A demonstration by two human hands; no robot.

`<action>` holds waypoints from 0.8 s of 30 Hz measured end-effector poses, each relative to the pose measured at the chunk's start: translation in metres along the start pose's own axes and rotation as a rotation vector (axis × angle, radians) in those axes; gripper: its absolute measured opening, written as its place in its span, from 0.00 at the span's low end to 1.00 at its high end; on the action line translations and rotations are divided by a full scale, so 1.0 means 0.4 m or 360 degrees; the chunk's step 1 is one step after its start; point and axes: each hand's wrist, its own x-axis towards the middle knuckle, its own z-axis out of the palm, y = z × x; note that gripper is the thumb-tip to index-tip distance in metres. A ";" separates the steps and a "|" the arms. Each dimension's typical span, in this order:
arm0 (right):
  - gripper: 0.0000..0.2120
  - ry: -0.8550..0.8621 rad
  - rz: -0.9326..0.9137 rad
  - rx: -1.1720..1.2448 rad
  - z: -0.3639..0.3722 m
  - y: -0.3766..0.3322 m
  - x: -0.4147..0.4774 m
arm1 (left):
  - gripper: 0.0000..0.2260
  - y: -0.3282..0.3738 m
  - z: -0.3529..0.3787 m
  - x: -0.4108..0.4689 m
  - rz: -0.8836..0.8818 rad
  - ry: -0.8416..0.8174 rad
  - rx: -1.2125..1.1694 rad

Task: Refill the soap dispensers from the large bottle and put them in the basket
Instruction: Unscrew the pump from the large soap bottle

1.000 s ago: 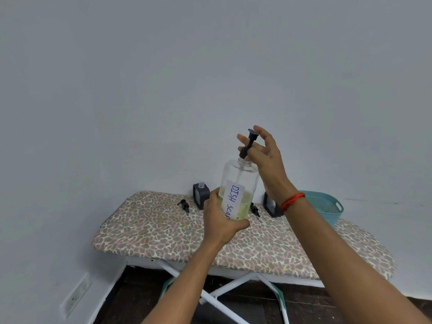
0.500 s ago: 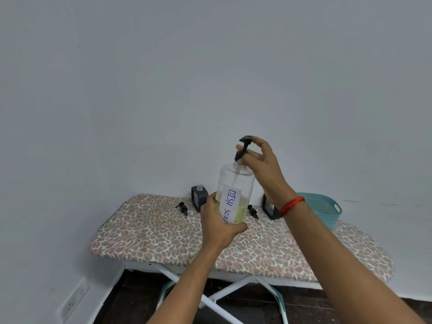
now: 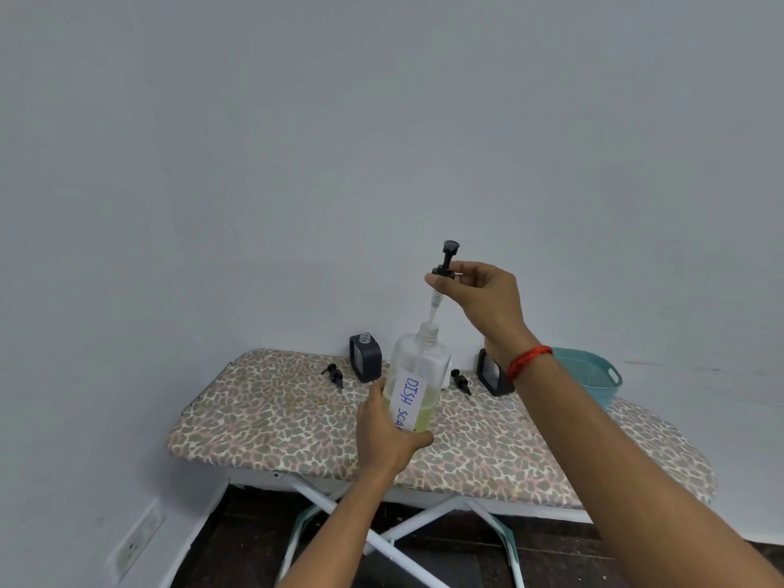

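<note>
Left hand (image 3: 384, 432) grips large bottle (image 3: 418, 384) above bench (image 3: 271, 422) | right hand (image 3: 481, 297) pinches black pump (image 3: 444, 265), tube lifted partly out | basket (image 3: 594, 375) far right

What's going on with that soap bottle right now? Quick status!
Left hand grips large bottle. Right hand holds pump lifted above neck, tube partly inside. Dispensers open on board; nothing blocking.

The large clear plastic bottle (image 3: 418, 381) with a white "DISH SOAP" label stands upright, about half full of yellow-green liquid, its black pump (image 3: 444, 265) lifted out above the neck. Just behind-left of the bottle stands one open square black soap dispenser (image 3: 365, 363); another (image 3: 492, 373) sits behind-right, the round teal plastic basket (image 3: 594, 375) beyond it
</note>
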 end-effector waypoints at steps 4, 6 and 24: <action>0.14 -0.0029 -0.0009 -0.0053 0.008 -0.006 0.017 | 0.46 -0.021 0.002 -0.004 -0.0049 0.0002 -0.0008; 0.12 -0.0020 -0.0043 -0.0075 0.013 -0.008 0.020 | 0.45 -0.027 0.002 -0.003 -0.0042 0.0014 -0.0010; 0.12 0.0267 -0.0125 0.0167 -0.014 -0.003 0.032 | 0.43 -0.057 0.015 0.001 0.0028 -0.0002 -0.0030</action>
